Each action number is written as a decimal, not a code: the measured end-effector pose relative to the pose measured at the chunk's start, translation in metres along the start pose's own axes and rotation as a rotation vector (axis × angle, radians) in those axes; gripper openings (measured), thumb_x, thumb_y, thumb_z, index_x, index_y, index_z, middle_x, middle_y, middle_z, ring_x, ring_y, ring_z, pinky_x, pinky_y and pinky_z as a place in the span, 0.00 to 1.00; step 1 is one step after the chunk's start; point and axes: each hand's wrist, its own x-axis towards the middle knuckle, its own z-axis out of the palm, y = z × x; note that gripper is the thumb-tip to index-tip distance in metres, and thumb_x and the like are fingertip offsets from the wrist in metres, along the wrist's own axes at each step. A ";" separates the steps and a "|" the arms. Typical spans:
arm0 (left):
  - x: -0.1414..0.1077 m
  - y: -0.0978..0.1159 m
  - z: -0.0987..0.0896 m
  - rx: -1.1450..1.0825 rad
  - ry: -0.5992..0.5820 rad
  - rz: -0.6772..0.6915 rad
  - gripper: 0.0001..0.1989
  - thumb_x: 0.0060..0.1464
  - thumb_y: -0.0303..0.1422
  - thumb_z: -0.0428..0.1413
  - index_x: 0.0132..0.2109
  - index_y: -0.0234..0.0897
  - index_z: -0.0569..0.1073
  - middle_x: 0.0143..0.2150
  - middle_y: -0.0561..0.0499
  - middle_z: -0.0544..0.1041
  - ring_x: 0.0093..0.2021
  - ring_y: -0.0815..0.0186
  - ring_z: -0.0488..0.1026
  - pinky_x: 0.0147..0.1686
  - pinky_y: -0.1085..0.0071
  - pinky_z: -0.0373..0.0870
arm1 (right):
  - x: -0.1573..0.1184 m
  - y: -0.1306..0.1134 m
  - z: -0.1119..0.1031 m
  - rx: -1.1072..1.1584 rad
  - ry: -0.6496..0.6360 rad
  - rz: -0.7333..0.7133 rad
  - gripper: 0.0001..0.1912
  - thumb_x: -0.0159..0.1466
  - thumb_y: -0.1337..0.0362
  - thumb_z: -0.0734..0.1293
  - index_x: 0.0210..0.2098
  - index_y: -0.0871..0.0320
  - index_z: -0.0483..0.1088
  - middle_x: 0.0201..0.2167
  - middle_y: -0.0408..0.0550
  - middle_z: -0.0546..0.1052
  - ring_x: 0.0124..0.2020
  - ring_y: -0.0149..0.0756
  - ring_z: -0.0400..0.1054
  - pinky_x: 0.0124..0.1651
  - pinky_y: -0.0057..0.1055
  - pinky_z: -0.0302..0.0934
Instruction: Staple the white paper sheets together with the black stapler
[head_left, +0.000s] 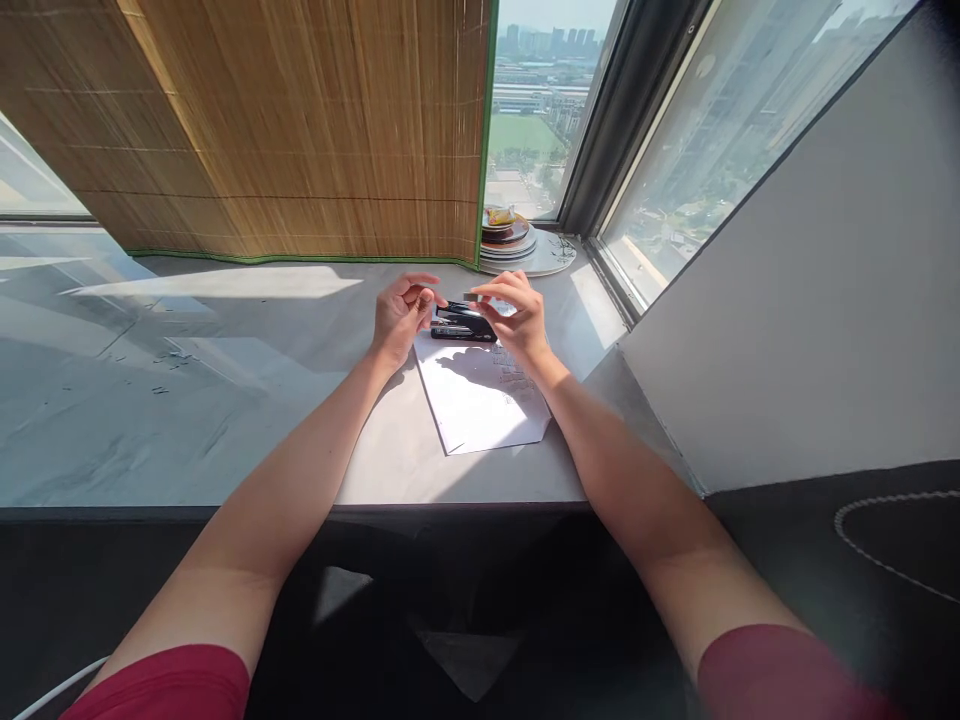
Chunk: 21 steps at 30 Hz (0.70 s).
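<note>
A black stapler (463,328) lies on top of white paper (487,405) with writing or drawing on its right part. My right hand (517,312) is over the stapler's right end, thumb and fingers pinched on a small dark grey piece (471,297), perhaps a strip of staples. Just left of the stapler is my left hand (406,312), its fingers bent and its fingertips near the stapler's back edge; whether it holds anything is too small to tell. The two hands are apart.
Stacked plates (510,240) with a small packet on top stand by the window corner behind the hands. A bamboo blind (315,130) hangs at the back left. Several tiny dark bits (160,390) lie on the grey ledge (225,430) to the left. A white wall (810,300) rises at right.
</note>
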 end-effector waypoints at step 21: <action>0.000 -0.013 -0.029 1.193 0.101 -0.310 0.11 0.64 0.24 0.55 0.46 0.41 0.80 0.56 0.37 0.80 0.63 0.42 0.71 0.60 0.46 0.66 | -0.006 0.023 0.007 -0.021 -0.124 0.216 0.15 0.73 0.52 0.66 0.52 0.51 0.79 0.47 0.51 0.81 0.49 0.46 0.72 0.58 0.44 0.68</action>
